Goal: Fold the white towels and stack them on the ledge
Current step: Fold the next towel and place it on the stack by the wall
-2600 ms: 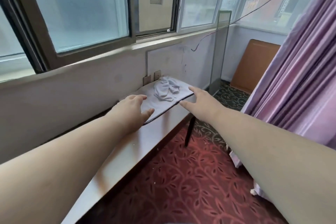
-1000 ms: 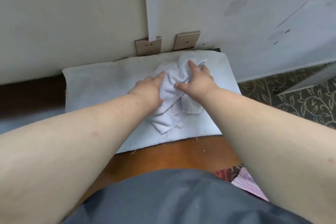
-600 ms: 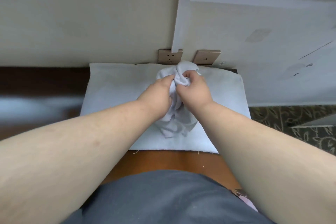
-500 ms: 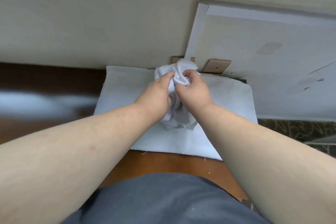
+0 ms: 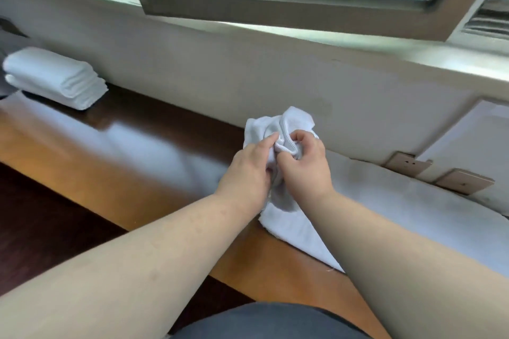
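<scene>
Under a window, a glossy wooden bench (image 5: pixel 115 157) runs along the wall. Your left hand (image 5: pixel 249 170) and right hand (image 5: pixel 303 165) both grip a crumpled white towel (image 5: pixel 281 126), lifted above a flat towel (image 5: pixel 413 201). Folded towels (image 5: pixel 55 77) sit far left. Next, probably find corners and spread it.

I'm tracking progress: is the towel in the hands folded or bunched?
Bunched. The towel is crumpled, gripped by the left hand and right hand, unlike the folded stack.

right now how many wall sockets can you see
2: one socket plate low on the wall right of the hands, the other socket plate just beyond it. More may lie outside the frame.
</scene>
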Demonstrator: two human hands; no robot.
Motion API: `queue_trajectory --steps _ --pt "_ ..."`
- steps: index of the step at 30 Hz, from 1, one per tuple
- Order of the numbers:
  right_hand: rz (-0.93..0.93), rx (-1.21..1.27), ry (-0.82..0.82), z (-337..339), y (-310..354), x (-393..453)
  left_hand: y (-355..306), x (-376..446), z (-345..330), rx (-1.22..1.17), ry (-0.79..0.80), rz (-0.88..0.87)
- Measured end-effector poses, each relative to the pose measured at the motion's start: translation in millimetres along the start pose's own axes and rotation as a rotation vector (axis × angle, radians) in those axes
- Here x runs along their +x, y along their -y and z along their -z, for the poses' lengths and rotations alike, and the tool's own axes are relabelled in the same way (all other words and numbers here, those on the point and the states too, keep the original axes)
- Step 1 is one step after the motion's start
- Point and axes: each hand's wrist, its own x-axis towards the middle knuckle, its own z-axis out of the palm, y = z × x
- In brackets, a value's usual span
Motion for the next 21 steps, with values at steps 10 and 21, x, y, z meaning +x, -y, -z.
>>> queue_trajectory --steps 10,21 --pt "0.118 0.045 -0.018 -195 125 -49 157 -50 165 0.053 -0.134 -0.058" --pt "0.109 0.137 0.062 -349 209 -60 273 -69 291 0.104 -0.144 0.008"
